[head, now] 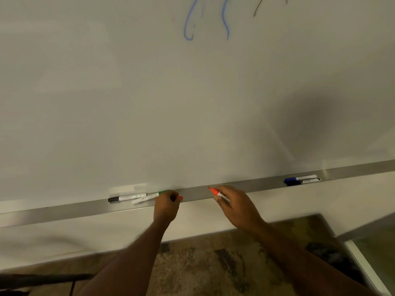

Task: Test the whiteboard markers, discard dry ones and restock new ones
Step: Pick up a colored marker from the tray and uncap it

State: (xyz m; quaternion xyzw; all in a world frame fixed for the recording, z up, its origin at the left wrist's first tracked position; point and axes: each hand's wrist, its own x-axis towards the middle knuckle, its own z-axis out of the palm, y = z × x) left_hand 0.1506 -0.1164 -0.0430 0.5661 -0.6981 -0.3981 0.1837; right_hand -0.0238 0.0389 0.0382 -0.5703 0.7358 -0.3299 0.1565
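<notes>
A whiteboard (149, 103) fills the view, with blue strokes (188, 22) and a faint dark stroke near its top. Along its bottom runs a metal tray (64, 212). My right hand (237, 206) holds a red marker (217, 192) over the tray, its red end pointing up-left. My left hand (167, 205) is closed at the tray on a green marker (149, 197), and a small red piece (180, 197) shows at its fingers. A black-capped marker (126, 198) lies just left of it. A blue marker (299, 179) and a black one (307, 181) lie at the tray's right.
Below the tray is a white wall (85, 238), then a patterned brown carpet (213, 263). A dark object (32, 280) sits at the lower left. A pale frame edge (363, 265) runs along the lower right.
</notes>
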